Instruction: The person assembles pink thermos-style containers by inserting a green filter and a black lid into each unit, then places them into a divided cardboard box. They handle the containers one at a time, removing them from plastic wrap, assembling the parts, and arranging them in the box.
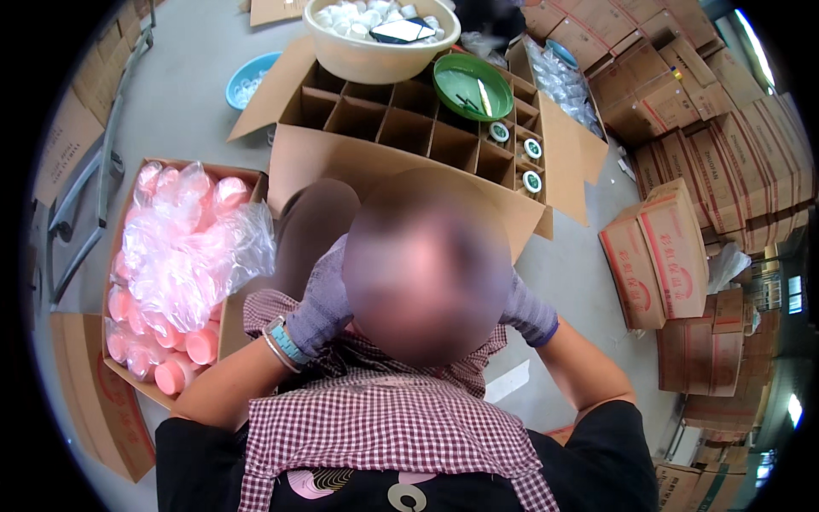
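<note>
My left hand (321, 294), in a grey-purple knit glove, is raised in front of my checked apron (384, 427). Level with it on the other side is my right hand (531, 311), gloved the same way. A round blurred patch lies between the two and covers the fingers of both, so whatever they hold or touch is hidden. Beyond them stands an open carton (367, 158) with cardboard dividers. Several jars with green-and-white lids, such as this jar (532, 182), sit in its right-hand cells.
A cream basin (375, 66) of white caps and a green bowl (461, 81) rest on the divided carton. At left, a box (235, 311) holds pink bottles (202, 344) under clear plastic bags (183, 247). A blue basin (235, 85) stands behind. Stacked cartons (657, 256) line the right.
</note>
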The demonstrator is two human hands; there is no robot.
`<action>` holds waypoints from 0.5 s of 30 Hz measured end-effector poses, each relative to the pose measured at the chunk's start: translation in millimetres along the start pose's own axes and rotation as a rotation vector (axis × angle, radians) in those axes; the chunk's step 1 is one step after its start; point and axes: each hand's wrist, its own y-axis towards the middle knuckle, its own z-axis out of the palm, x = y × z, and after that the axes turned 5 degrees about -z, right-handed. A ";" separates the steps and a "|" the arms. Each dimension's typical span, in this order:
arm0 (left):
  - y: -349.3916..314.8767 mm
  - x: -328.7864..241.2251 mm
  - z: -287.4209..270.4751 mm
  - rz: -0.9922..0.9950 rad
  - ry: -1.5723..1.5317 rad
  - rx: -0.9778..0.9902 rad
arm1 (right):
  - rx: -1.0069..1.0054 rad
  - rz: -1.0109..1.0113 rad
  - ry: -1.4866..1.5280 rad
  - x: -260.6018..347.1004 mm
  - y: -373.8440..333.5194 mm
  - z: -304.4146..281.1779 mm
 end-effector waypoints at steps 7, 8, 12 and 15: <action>80.0 33.5 11.9 0.019 -0.504 -0.302 | -0.400 -0.010 0.741 -55.4 -16.6 7.0; 88.0 34.9 9.6 -0.035 -0.564 -0.309 | -0.451 -0.038 0.643 -57.6 -12.0 19.2; 104.1 4.9 6.7 0.121 -0.615 -0.251 | -0.658 -0.042 0.225 -59.1 -5.4 44.7; 107.5 2.4 -13.6 0.248 -0.151 -0.009 | -0.680 -0.092 0.138 -50.9 10.6 44.0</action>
